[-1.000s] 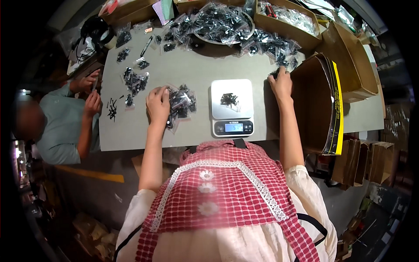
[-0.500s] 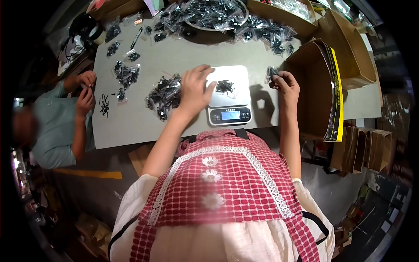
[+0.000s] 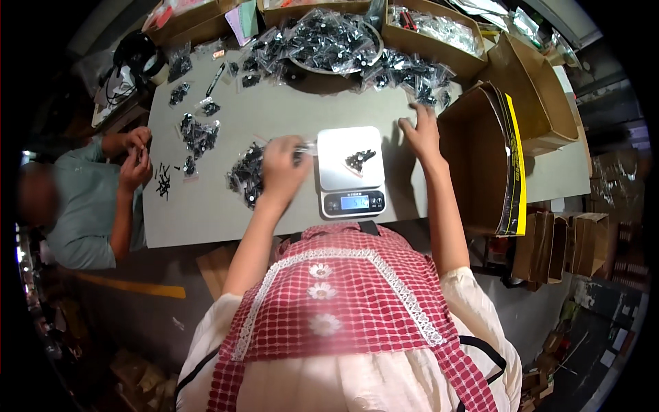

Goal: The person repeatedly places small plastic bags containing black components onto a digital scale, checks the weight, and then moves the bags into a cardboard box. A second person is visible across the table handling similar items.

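A white digital scale (image 3: 338,180) stands on the grey table (image 3: 206,213) in front of me, with a few small black parts (image 3: 358,159) on its platform. My left hand (image 3: 283,166) is closed at the scale's left edge and pinches what looks like a small clear bag (image 3: 307,145). Just left of that hand lies a heap of black parts in clear bags (image 3: 241,176). My right hand (image 3: 420,130) rests flat on the table to the right of the scale, fingers spread and empty, close to more bagged parts (image 3: 427,93).
A round bowl (image 3: 371,55) heaped with bagged parts stands at the far edge. Open cardboard boxes (image 3: 480,158) line the right side and the back (image 3: 432,27). A person in a green shirt sits at the left, hands (image 3: 134,156) working over loose black parts (image 3: 163,180).
My left hand has drawn back from over the scale's platform to its left edge. My right hand has opened and now lies flat with its fingers spread.
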`<state>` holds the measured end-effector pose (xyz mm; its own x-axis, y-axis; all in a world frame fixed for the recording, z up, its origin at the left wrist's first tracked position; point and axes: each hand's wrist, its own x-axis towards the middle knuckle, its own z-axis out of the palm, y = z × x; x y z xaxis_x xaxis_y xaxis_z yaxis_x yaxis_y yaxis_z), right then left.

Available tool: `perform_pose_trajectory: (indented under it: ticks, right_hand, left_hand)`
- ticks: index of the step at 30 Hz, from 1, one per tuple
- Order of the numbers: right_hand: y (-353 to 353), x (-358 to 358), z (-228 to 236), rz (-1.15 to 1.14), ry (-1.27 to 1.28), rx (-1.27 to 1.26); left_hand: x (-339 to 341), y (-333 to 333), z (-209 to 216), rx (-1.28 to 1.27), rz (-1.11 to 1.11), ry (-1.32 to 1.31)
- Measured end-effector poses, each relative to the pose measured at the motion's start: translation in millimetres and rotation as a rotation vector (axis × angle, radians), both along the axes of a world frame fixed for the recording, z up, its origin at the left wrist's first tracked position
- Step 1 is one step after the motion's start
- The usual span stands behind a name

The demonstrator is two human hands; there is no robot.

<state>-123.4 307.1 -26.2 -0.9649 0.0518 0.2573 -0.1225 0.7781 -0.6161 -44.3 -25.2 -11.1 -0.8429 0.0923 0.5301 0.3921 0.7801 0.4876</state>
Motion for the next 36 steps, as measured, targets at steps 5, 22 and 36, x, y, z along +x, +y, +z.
perform_pose_trajectory:
  ticks: [5,22,36]
  right_hand:
    - [22,-82,-49,-0.294,0.063,0.273]
    - [2,10,-27,-0.107,0.407,-0.294]
    - [-45,100,46,-0.036,-0.155,-0.973]
  left_hand:
    - [10,-73,7,0.029,0.297,0.060]
    - [24,-63,8,-0.166,0.186,-0.070]
    - [-10,73,-4,-0.073,-0.282,-0.339]
